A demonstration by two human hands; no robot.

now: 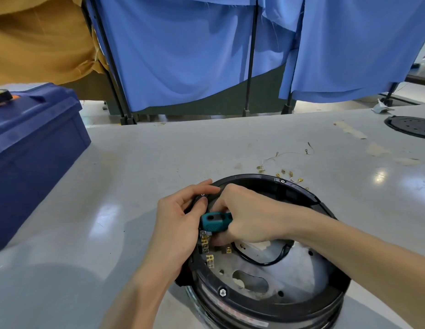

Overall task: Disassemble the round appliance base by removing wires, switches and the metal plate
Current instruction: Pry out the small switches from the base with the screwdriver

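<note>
So around the job there's a big dark blue plastic toolbox (33, 148) on the left of the grey worktop (135, 162) with a roll of tape (1, 96) sitting on its lid, blue cloth screens (183, 55) hung on black poles along the back and a mustard cloth (40, 39) up in the corner; far right there's a black disc with holes in it (411, 127), and just behind the base a scatter of loose brass connectors and thin pale wires (285, 174). Both hands sit right over the left inner wall, so whatever's under them is hidden, screwdriver tip included. The round appliance base (325, 293) is at the near edge of the worktop, right in front of the person, open side up: a black plastic ring with a hex-head fastener on the near rim and a shiny band round the outside. Down inside lies the metal plate (301, 269), dull silver, scuffed, with small round holes and one bigger odd-shaped cutout, and a black wire (266, 262) loops across it. A cluster of brass terminals (205, 243) stands against the left wall. The left hand (180, 224) grips the rim, fingers curled over its edge, and the right hand (251, 217) is wrapped round a stubby screwdriver (216, 222) with a teal, dimpled rubbery handle, lying roughly level and pointing into the base
</note>
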